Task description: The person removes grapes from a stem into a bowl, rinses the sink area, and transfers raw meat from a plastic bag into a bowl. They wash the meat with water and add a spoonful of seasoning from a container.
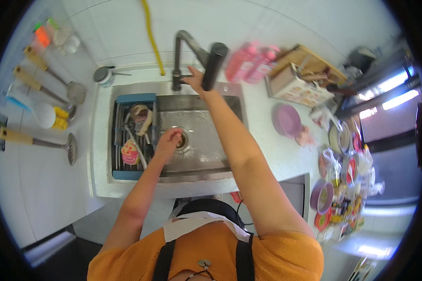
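My right hand (197, 81) reaches across the sink to the back, its fingers around the small side lever of the dark faucet (177, 75). The faucet's thick black spout head (214, 66) hangs just beside my right wrist. Low over the stainless steel sink (207, 140), my left hand (168, 142) hovers near the round drain (183, 140), with loosely bent fingers and nothing visible in it. The basin's bottom looks wet. Left of that hand, a blue-ended drying rack (135, 98) spans the basin and holds a pink and cream item (130, 152) and a peeler-like tool (140, 116).
Pink pump bottles (242, 61), a knife block (295, 86) and a purple bowl (288, 120) stand right of the sink. A lidded jar (103, 75) sits at the back left. Utensils, including a skimmer (72, 149), hang on the left wall. A yellow hose (151, 35) runs down behind.
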The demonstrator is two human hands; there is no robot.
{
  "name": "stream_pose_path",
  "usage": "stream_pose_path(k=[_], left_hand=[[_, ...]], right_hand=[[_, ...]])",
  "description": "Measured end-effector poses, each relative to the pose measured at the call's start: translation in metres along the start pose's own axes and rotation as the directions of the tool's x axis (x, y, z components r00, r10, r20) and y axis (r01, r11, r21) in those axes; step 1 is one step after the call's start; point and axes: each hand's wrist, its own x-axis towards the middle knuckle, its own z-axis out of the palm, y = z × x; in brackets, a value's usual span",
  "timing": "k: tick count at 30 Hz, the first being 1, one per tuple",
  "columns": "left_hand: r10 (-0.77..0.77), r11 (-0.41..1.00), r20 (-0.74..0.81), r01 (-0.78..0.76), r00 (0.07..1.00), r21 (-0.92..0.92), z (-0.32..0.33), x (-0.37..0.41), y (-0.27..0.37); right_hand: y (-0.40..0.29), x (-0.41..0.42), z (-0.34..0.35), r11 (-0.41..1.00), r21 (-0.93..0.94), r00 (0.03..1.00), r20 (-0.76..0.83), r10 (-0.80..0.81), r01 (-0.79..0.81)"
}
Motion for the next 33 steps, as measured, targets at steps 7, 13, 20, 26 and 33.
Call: stream_pose_path(k=[7,13,20,26,33], left_hand=[[0.167,0.602,0.329,-0.36,0.93,0.712,0.018,-0.015,0.022],[-0.025,0.444,0.634,-0.559,0.773,0.7,0.063,-0.022,0.041],[-0.085,0.356,0.622,-0.56,0.778,0.749,0.124,-0.023,0.05],[-0.117,0.395,0.652,-0.567,0.749,0.723,0.184,-0.028,0.052],[-0.143,0.467,0.676,-0.553,0.723,0.69,0.252,-0.039,0.057]], right_hand=[[0.034,-0.141,-0.061,0.063,-0.987,0.989,0.148,0.017,0.147],[0.079,-0.23,-0.185,0.274,-0.953,0.987,-0.093,0.131,-0.126],[0.095,-0.27,-0.293,0.215,-0.841,0.853,-0.428,0.299,-0.497],[0.106,-0.305,-0.284,0.397,-0.842,0.926,-0.285,0.247,-0.365],[0.085,-0.374,-0.329,0.861,-0.504,0.979,-0.201,-0.046,-0.063]])
